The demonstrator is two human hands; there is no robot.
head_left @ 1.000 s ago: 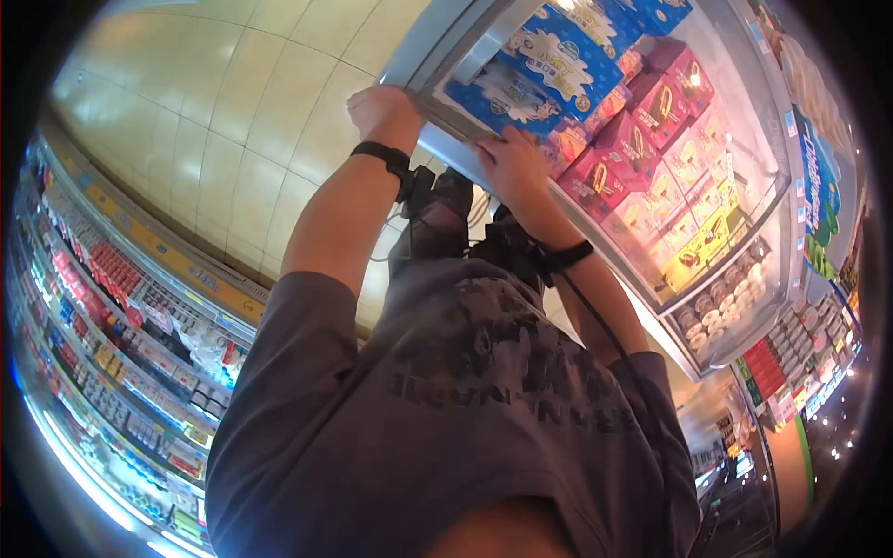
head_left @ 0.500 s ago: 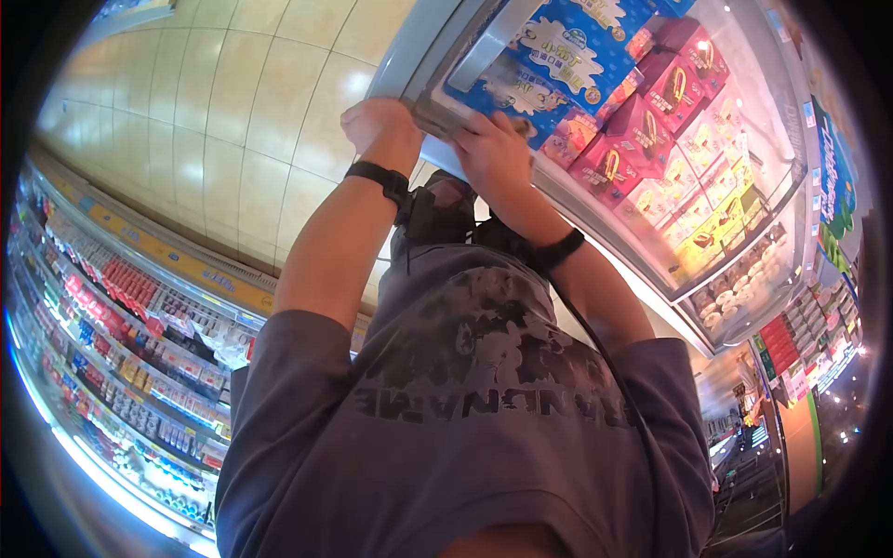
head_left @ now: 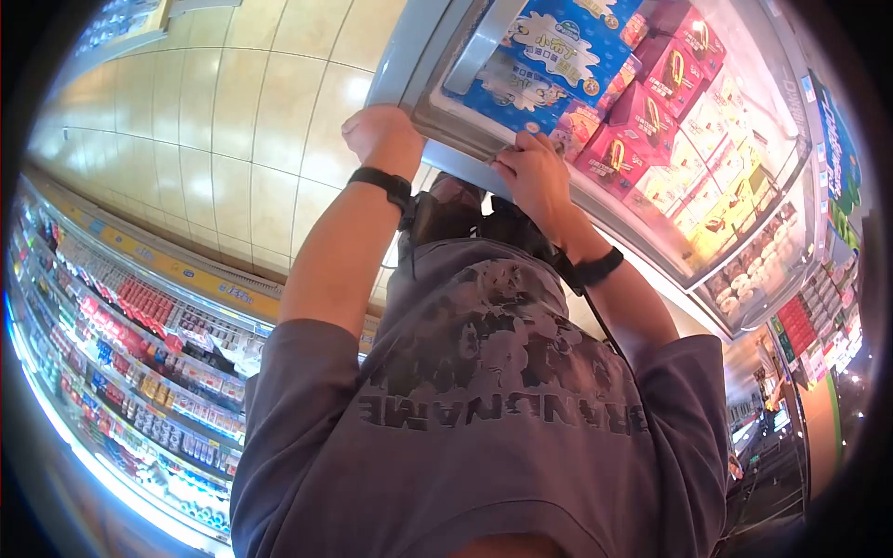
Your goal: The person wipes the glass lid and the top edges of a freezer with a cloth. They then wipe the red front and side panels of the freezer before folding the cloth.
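- Two bare hands at the near edge of a chest freezer (head_left: 400, 56), well apart from each other, with a stretch of pale rim between.
- Left hand (head_left: 383, 132) bent in at the wrist and curled like a fist, close against the freezer's corner; cannot tell whether clamped on the edge.
- Right hand (head_left: 538, 172) with fingers bent over the rim, beside the blue cartons (head_left: 558, 51) and pink boxes (head_left: 616, 160) inside; some small item perhaps under the fingertips — too hidden to name.
- For a sure hold, probably best to press evenly with both palms, keep the wrists loose and stay square to the freezer.
- Worth keeping the right fingertips out of the seam by the dark inner frame (head_left: 456, 130) — likely a pinch point.
- Better to keep both black wristbands, left (head_left: 379, 183) and right (head_left: 598, 269), from snagging on the edge.
- Behind the left forearm, tiled floor (head_left: 233, 102) and stocked shelves (head_left: 139, 372).
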